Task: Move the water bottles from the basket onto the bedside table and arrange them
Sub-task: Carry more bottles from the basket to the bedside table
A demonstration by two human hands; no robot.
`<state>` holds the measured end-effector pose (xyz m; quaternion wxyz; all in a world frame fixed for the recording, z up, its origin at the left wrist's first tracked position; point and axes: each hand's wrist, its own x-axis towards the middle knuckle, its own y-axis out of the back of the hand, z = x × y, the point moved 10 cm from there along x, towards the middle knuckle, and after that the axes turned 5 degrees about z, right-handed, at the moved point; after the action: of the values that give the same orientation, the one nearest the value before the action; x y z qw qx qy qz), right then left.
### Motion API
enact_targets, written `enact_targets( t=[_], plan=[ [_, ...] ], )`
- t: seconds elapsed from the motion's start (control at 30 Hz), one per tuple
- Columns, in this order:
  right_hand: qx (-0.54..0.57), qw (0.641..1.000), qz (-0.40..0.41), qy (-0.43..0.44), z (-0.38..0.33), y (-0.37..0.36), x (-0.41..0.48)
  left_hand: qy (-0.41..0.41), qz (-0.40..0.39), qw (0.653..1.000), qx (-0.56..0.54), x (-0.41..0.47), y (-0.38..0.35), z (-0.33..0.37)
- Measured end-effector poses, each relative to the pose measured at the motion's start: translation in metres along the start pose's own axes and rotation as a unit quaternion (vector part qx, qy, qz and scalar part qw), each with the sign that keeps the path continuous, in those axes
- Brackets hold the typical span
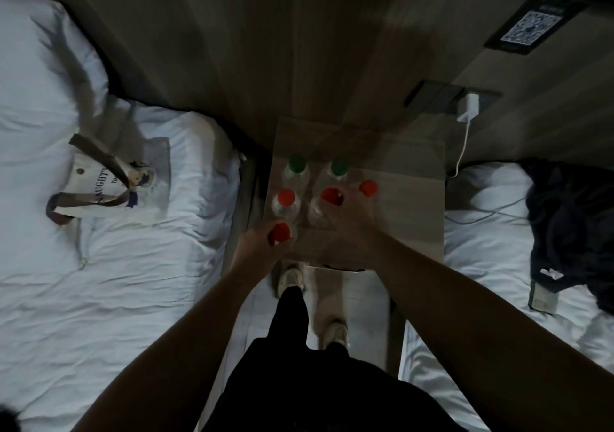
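The bedside table point(408, 219) stands between two white beds, and six water bottles are at it. Every bottle stands straight up, so its long side goes up and down and its cap points up at the camera. At the back of the table, near the wall, the left green-cap bottle point(296, 165) and the right green-cap bottle point(339, 167) stand side by side. Just in front of the left one is a free red-cap bottle point(286, 199). The right hand point(352, 219) is over the middle of the table, with its fingers curled round the top of the middle red-cap bottle point(329, 199). The far-right red-cap bottle point(368, 188) stands just beside that hand. At the table's front left corner the left hand point(255, 242) grips the corner red-cap bottle point(279, 232) below its cap, but I cannot tell if its bottom touches the wood. Left of the table, on the bed, a cloth bag point(109, 185) lies flat. Behind the table, on the wall, a white charger point(467, 107) is plugged in.
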<state>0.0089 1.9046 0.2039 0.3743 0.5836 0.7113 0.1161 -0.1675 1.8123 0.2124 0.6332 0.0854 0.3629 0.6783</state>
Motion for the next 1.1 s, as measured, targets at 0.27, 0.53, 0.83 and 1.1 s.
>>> enact_targets(
  t=[0.27,0.53,0.83,1.1],
  plan=[
    [-0.002,1.000,0.005,0.011,-0.008,-0.014,0.006,-0.044,-0.020,0.999,0.012,0.003,-0.011,0.003],
    [-0.030,0.999,-0.017,0.026,-0.013,-0.015,0.001,-0.026,-0.022,0.999,0.008,0.010,-0.016,-0.003],
    [0.019,0.998,-0.060,0.005,-0.002,-0.014,-0.012,-0.002,0.008,1.000,-0.021,0.006,-0.017,-0.009],
    [-0.006,0.998,-0.064,-0.006,0.030,0.013,-0.039,0.044,0.055,0.991,-0.117,-0.026,-0.012,-0.017]
  ],
)
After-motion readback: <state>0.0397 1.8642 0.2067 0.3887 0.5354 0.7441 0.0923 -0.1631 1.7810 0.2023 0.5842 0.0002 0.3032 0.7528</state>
